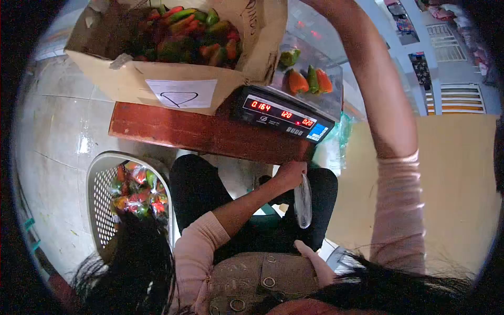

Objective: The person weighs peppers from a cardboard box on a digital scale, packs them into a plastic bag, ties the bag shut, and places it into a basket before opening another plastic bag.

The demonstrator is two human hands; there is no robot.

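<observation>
My left hand (pixel 291 176) is closed around the top of a clear plastic bag (pixel 303 203), which hangs over my lap. My right arm stretches up past the scale, and its hand is cut off beyond the top edge. Below that arm is a black digital scale (pixel 281 116) with red figures 0.164, 1.20 and 0.20. On its clear platform lie an orange-red pepper (pixel 298 82), a green one (pixel 313 80), another red one (pixel 324 81) and a green piece (pixel 290 57) further back.
A cardboard box (pixel 126 79) of red and green peppers stands on a red-brown wooden bench (pixel 199 134). At my left on the tiled floor is a pale plastic basket (pixel 102 194) with bagged peppers (pixel 139 191). A tan board (pixel 446 184) lies at right.
</observation>
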